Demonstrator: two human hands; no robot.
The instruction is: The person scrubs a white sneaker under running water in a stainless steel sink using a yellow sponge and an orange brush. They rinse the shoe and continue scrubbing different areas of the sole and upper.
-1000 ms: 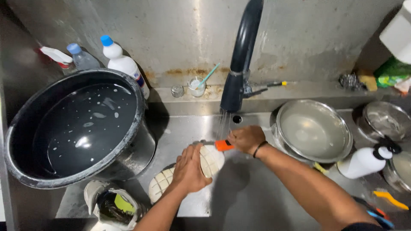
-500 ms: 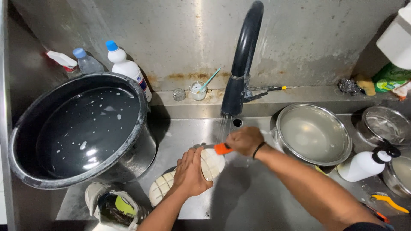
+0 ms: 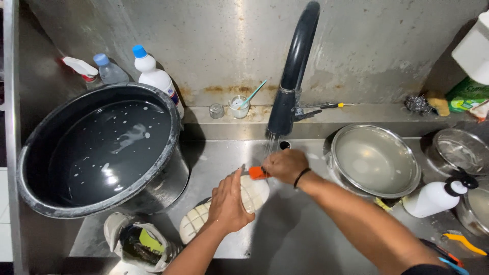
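My left hand [image 3: 228, 203] grips a white oval piece with a grid of grooves [image 3: 196, 224], holding it tilted in the steel sink [image 3: 300, 239]. My right hand [image 3: 285, 165] is closed on a small tool with an orange handle [image 3: 257, 173] and presses it against the upper end of the white piece. Water runs from the dark curved tap [image 3: 295, 66] right above both hands.
A big black pot of water [image 3: 102, 147] fills the sink's left side. A steel bowl [image 3: 374, 160] and more steel pans sit right, with a white spray bottle [image 3: 435, 196]. Bottles stand at the back left; a bag [image 3: 135, 244] lies near the front.
Both hands and the white piece have shifted slightly; my right hand keeps working the orange-handled tool under the running water.
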